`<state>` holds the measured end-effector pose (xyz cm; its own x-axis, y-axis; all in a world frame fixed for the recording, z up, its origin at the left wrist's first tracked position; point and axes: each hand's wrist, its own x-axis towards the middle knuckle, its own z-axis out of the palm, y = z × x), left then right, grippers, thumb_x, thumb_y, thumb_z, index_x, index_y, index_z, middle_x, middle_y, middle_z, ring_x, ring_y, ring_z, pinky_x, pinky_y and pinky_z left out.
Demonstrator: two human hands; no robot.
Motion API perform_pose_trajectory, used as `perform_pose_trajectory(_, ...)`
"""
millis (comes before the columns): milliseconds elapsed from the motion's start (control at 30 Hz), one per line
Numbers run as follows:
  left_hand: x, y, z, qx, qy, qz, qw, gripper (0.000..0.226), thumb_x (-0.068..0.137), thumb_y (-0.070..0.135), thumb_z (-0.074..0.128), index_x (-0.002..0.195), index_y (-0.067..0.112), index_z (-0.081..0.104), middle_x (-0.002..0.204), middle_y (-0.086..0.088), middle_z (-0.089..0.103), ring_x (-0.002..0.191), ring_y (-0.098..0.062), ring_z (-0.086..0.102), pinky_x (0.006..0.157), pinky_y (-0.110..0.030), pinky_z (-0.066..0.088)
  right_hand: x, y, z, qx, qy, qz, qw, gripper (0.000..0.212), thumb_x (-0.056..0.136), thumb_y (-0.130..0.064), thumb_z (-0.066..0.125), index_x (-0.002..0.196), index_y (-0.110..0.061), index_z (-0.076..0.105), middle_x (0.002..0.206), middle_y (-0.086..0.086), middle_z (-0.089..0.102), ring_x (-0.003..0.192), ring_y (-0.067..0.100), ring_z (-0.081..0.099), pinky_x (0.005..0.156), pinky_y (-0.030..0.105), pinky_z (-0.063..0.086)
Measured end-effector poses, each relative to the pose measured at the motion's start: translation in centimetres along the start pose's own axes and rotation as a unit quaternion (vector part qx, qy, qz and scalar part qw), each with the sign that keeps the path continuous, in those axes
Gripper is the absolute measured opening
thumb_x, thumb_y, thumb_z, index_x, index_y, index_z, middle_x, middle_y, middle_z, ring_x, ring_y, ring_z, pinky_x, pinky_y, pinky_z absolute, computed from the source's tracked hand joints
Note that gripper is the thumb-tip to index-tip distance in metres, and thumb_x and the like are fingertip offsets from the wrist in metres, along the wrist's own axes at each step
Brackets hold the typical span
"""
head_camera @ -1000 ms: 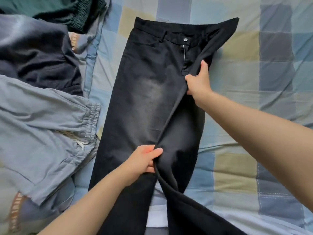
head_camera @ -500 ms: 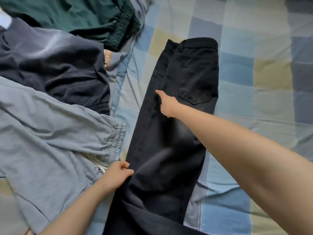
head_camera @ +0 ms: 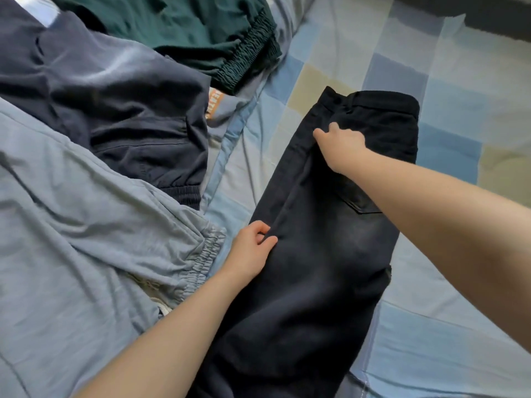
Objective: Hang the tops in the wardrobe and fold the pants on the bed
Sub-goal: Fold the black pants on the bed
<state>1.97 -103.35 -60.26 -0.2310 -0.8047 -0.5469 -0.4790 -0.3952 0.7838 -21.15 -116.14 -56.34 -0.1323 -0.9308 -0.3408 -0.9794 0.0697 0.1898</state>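
Black jeans [head_camera: 324,254] lie on the checked bedsheet [head_camera: 448,116], folded lengthwise with one leg over the other and a back pocket facing up. The waistband points to the far side. My right hand [head_camera: 342,145] rests near the waistband, its fingers curled on the fabric at the left edge. Lower down, my left hand [head_camera: 253,251] pinches the same left edge of the jeans at about thigh height. The leg ends run out of view at the bottom.
Left of the jeans lie light blue-grey pants [head_camera: 86,231] with an elastic waistband, a dark navy garment [head_camera: 120,110] and dark green pants [head_camera: 201,33]. The bedsheet stretches bare to the right. A dark strip [head_camera: 474,15] crosses the top right corner.
The right half of the jeans has been folded over the left half. Both hands moved left with it and now sit on the left edge. The view shifted left.
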Motion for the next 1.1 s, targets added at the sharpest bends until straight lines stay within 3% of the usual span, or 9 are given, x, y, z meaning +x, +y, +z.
perform_pose_trajectory(167,-0.8,-0.1,-1.1,-0.028,0.002,0.008,1.0,0.013,0.094,0.011,0.059,0.084,0.012,0.05,0.077,-0.019,0.07,0.061,-0.017,0.056,0.063,-0.029,0.046,1.2,2.1,-0.8,-0.044,0.037,0.038,0.998,0.047,0.079,0.0,0.061,0.12,-0.011,0.041,0.11,0.015,0.048,0.07,0.03,0.051,0.056,0.034,0.031)
perform_pose_trajectory(333,-0.4,-0.9,-3.9,-0.062,0.053,-0.009,0.997,0.01,0.094,0.005,0.057,0.088,0.006,0.05,0.064,-0.01,0.067,0.051,-0.012,0.054,0.05,-0.022,0.043,2.1,1.0,-1.1,-0.025,0.163,-0.011,0.986,0.038,0.077,0.009,0.06,0.111,0.0,0.046,0.103,0.018,0.055,0.077,0.039,0.063,0.049,0.03,0.026)
perform_pose_trajectory(500,0.3,-2.1,-4.4,-0.037,-0.007,-0.063,0.997,0.008,0.092,0.005,0.062,0.088,0.012,0.06,0.078,-0.007,0.072,0.071,-0.017,0.064,0.075,-0.034,0.05,2.7,-0.7,1.2,-0.006,0.018,0.006,1.0,0.051,0.091,-0.009,0.052,0.137,-0.005,0.032,0.133,0.016,0.037,0.115,0.038,0.044,0.07,0.042,0.039)
perform_pose_trajectory(600,0.3,-2.4,-4.3,-0.061,-0.032,-0.068,0.995,0.011,0.089,0.004,0.067,0.1,0.004,0.065,0.098,-0.015,0.073,0.086,-0.024,0.067,0.084,-0.041,0.054,3.1,-0.5,1.7,0.041,0.005,0.013,0.999,0.076,0.091,-0.013,0.051,0.152,-0.012,0.005,0.143,0.015,0.027,0.123,0.039,0.036,0.082,0.048,0.044)
perform_pose_trajectory(733,-0.6,-2.9,-3.8,-0.07,-0.063,-0.057,0.994,0.022,0.088,-0.004,0.065,0.11,-0.001,0.066,0.103,-0.014,0.074,0.093,-0.024,0.069,0.085,-0.036,0.056,3.8,0.6,1.4,0.147,-0.011,0.022,0.989,0.092,0.089,-0.014,0.052,0.151,-0.014,-0.016,0.156,0.007,0.014,0.138,0.04,0.021,0.104,0.054,0.036)
perform_pose_trajectory(800,-0.9,-3.0,-3.7,-0.058,-0.045,-0.05,0.996,0.021,0.087,-0.004,0.065,0.108,0.0,0.067,0.101,-0.013,0.074,0.092,-0.024,0.069,0.083,-0.035,0.056,4.1,1.0,0.5,0.24,-0.024,0.01,0.971,0.093,0.092,-0.021,0.053,0.15,-0.015,-0.019,0.161,0.005,0.007,0.145,0.037,0.012,0.114,0.052,0.024)
perform_pose_trajectory(867,-0.9,-3.1,-3.6,-0.059,-0.034,-0.052,0.996,0.018,0.089,-0.002,0.064,0.107,-0.001,0.068,0.101,-0.014,0.074,0.092,-0.025,0.068,0.085,-0.04,0.055,4.1,1.7,-0.3,0.322,0.026,0.004,0.946,0.089,0.092,-0.031,0.055,0.152,-0.015,-0.009,0.158,0.008,0.02,0.142,0.032,0.025,0.115,0.042,0.025)
perform_pose_trajectory(1000,-1.0,-2.9,-3.7,-0.059,-0.004,-0.069,0.996,0.023,0.097,0.012,0.057,0.097,-0.009,0.067,0.094,-0.02,0.073,0.082,-0.02,0.062,0.075,-0.033,0.05,1.5,5.3,1.4,0.323,0.169,0.153,0.918,0.065,0.091,-0.033,0.055,0.146,-0.014,0.025,0.142,0.015,0.042,0.128,0.037,0.04,0.101,0.048,0.037)
perform_pose_trajectory(1100,-0.7,-2.3,-3.7,0.011,0.018,-0.054,0.998,0.039,0.099,0.024,0.054,0.08,-0.009,0.064,0.073,-0.008,0.064,0.072,-0.015,0.054,0.062,-0.029,0.04,-2.2,8.4,5.1,0.341,0.142,0.355,0.859,0.069,0.091,-0.044,0.054,0.142,-0.006,0.027,0.143,0.018,0.036,0.129,0.041,0.036,0.103,0.048,0.034)
